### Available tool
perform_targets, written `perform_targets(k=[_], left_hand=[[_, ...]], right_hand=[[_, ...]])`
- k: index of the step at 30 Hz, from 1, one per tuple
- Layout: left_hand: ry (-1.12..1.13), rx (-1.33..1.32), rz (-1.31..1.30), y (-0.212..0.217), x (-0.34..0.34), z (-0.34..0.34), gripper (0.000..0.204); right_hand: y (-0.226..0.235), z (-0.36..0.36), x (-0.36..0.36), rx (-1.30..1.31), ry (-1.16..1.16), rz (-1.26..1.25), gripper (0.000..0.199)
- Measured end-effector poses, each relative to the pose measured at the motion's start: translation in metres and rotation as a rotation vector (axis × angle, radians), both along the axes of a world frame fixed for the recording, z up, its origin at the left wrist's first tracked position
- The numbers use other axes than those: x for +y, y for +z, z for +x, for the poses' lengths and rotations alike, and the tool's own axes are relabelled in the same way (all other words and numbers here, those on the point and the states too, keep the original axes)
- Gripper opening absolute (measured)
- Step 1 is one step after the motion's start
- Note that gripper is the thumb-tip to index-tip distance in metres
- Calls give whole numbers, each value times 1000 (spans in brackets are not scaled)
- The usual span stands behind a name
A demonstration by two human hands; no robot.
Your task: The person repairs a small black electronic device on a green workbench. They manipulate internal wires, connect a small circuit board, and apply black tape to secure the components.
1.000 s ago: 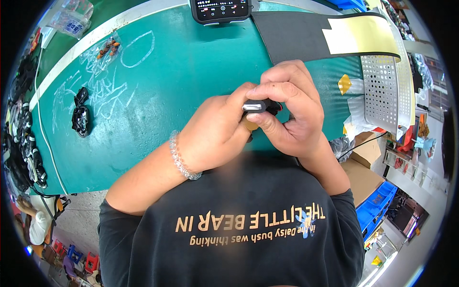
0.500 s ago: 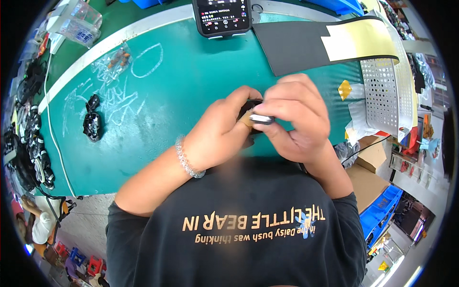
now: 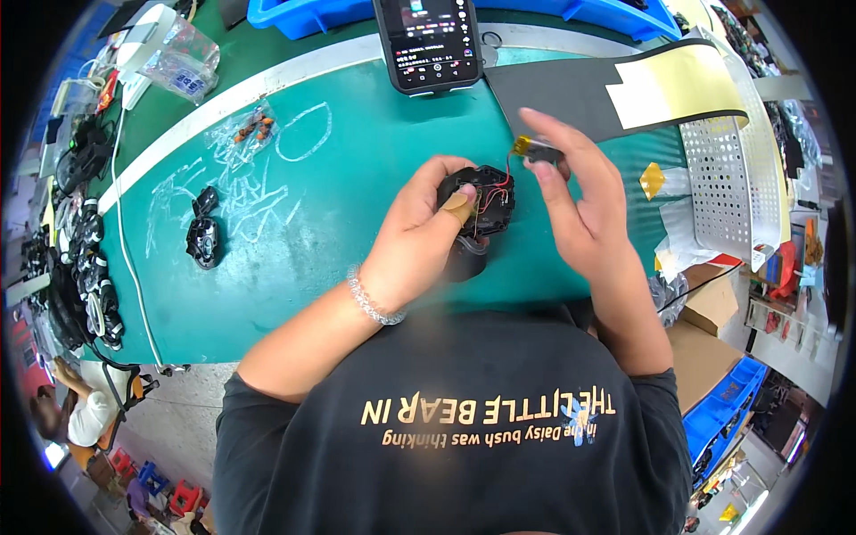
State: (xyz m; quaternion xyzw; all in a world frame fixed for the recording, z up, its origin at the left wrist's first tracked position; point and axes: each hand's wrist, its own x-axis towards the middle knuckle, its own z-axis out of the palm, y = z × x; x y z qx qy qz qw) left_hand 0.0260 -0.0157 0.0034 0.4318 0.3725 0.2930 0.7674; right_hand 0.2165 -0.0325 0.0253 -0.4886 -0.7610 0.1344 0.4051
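Fingers (image 3: 443, 221) of left hand (image 3: 404, 236) grip black housing (image 3: 501, 214); wired battery (image 3: 540, 152) lies toward desk's (image 3: 374, 143) far-right corner, roughly crosswise, at right hand (image 3: 590, 209), pinch unclear.

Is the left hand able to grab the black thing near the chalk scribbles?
Probably not now: the left hand is holding the casing, though nothing seems to block the black thing.

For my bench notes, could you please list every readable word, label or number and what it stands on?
I won't transcribe wording, only locate it.
Black shirt: tan lettering, legible, upside down.
Phone: screen text, too small.
Clear container: blue print, too small.
Green tabletop: white scrawl, unclear.
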Motion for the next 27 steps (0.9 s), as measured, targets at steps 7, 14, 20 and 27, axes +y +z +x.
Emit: perform_targets(k=[7, 14, 20, 27], left_hand=[[59, -136, -160, -6, 11, -4, 23], [47, -187, -275, -6, 18, -6, 25], [56, -180, -304, -3, 19, -8, 26], [-50, -35, -52, -6, 12, -2, 26]], right_hand=[[23, 0, 61, -172, 76, -578, 53], [33, -5, 106, -499, -162, -110, 37], [16, 2, 93, -377, 248, 7, 16], [-2, -3, 75, -620, 416, -97, 9]])
